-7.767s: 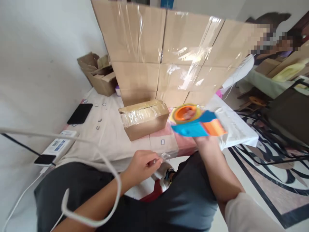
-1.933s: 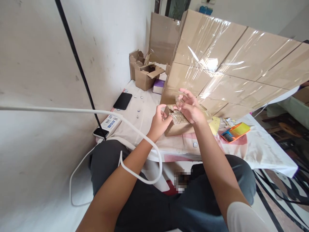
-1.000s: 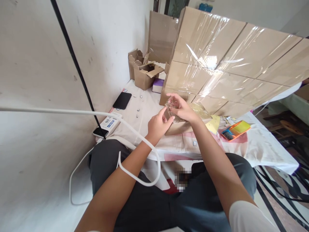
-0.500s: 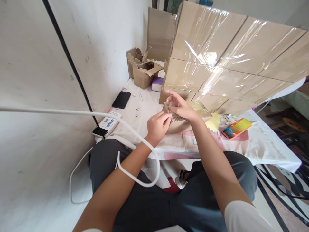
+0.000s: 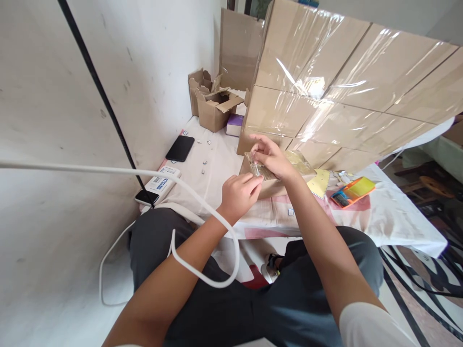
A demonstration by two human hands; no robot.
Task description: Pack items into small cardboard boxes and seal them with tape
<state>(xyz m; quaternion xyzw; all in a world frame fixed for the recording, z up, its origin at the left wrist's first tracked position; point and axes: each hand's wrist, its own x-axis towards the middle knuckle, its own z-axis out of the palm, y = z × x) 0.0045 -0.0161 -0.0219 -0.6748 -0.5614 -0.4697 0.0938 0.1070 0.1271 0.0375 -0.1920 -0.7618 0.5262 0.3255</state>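
A small cardboard box (image 5: 273, 189) lies on the cloth-covered table, its top partly covered by clear shiny plastic film (image 5: 261, 170). At the box's left end, my left hand (image 5: 238, 193) is closed, thumb and forefinger pinching the film's near edge. My right hand (image 5: 272, 158) bends over the box top with its thumb and a finger pinched on the same film, while another finger sticks out. The film stretches between both hands. My right wrist hides part of the box.
Behind the box stands a large film-wrapped stack of cardboard boxes (image 5: 325, 120). Torn open cartons (image 5: 213, 115), a purple-topped block (image 5: 235, 126) and a black phone (image 5: 180, 148) are left. A yellow sheet (image 5: 320, 184) and orange packet (image 5: 352, 193) lie right. A white tube (image 5: 237, 255) loops over my left arm.
My left hand has shifted slightly right and down along the box's end. The fingers of my right hand have closed more, and the film between my hands shows more clearly.
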